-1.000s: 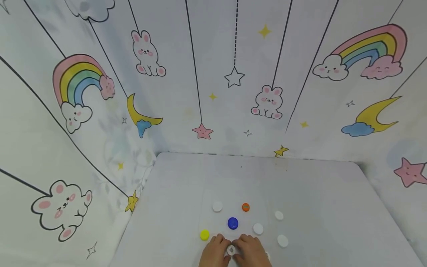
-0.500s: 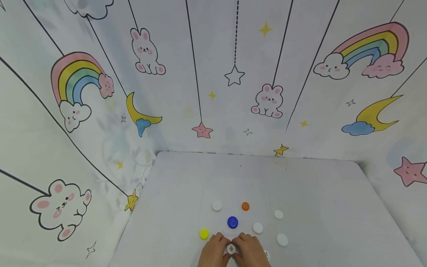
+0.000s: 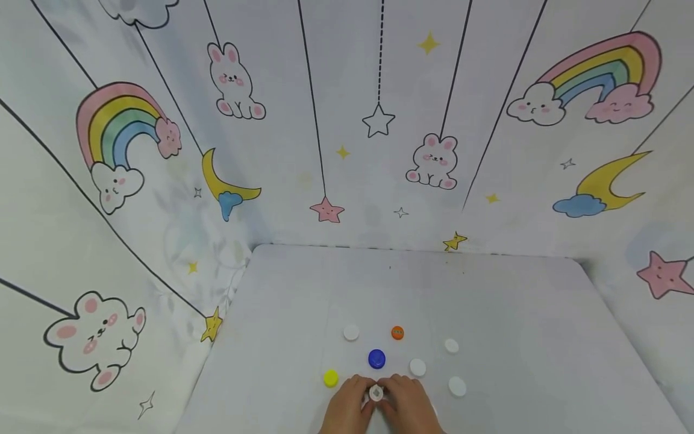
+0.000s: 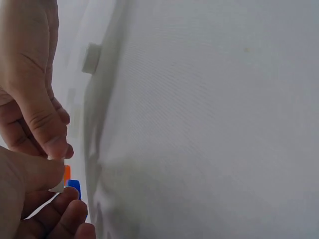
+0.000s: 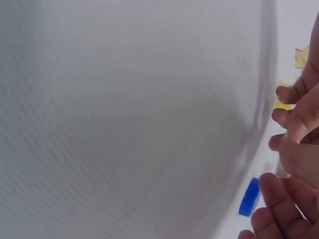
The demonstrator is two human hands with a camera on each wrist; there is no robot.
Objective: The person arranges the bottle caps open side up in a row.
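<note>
At the front of the table, a small round white cap (image 3: 376, 393) with a grey mark on its top is held between both hands. My left hand (image 3: 346, 405) pinches it from one side with thumb and fingers; my right hand (image 3: 410, 405) pinches it from the other. Much of the cap's side is hidden by fingers. Just beyond the hands lies a blue cap (image 3: 376, 359), and a yellow cap (image 3: 331, 378) sits left of the left hand. A white cap (image 3: 417, 367) is close to the right hand's fingers. Another white piece is mostly covered by the right hand.
Farther back lie a white cap (image 3: 351, 332) and an orange cap (image 3: 397, 333). Two more white caps are on the right, a smaller one (image 3: 452, 346) and a larger one (image 3: 458, 386). Patterned cloth (image 3: 347, 120) surrounds the white table (image 3: 520, 325) at back and sides.
Both hands and the white cap between them have shifted slightly away from the front edge. The other caps keep their places, with a small drift of the view.
</note>
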